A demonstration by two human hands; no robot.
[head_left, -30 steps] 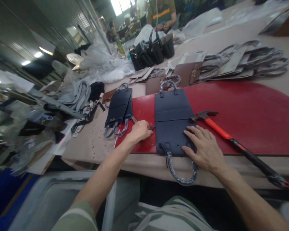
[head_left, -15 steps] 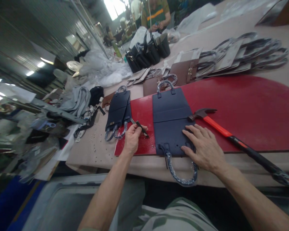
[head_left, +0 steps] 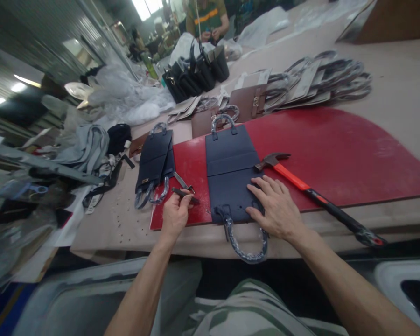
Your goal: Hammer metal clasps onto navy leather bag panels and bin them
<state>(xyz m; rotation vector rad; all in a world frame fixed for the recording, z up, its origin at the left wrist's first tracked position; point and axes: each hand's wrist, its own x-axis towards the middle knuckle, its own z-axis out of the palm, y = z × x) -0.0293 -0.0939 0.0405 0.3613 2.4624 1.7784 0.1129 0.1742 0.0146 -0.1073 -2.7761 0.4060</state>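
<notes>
My left hand (head_left: 176,212) is closed on a short, dark rod-like tool (head_left: 191,198), probably a punch, just above the red board. Beside its fingertips a slim metal tool (head_left: 180,179) lies on the board; whether the two touch I cannot tell. My right hand (head_left: 278,207) rests with fingers spread on the right edge of a navy bag panel (head_left: 227,161). Small holes show in the panel near its lower handle (head_left: 243,252), which is wrapped in clear film and hangs over the table edge. A claw hammer (head_left: 296,178) with an orange and black handle lies right of the panel.
The red board (head_left: 336,154) covers much of the table (head_left: 105,224). Navy bag pieces (head_left: 156,156) lie at left, brown ones (head_left: 243,100) and wrapped handles behind. Black bags (head_left: 196,74) stand farther back, near a co-worker (head_left: 208,23). A grey bin (head_left: 80,298) is below.
The view has shifted, so everything sits farther left. My left hand has turned the dark tool to a flatter angle, and the metal tool beside it shows more. My right hand stays on the panel.
</notes>
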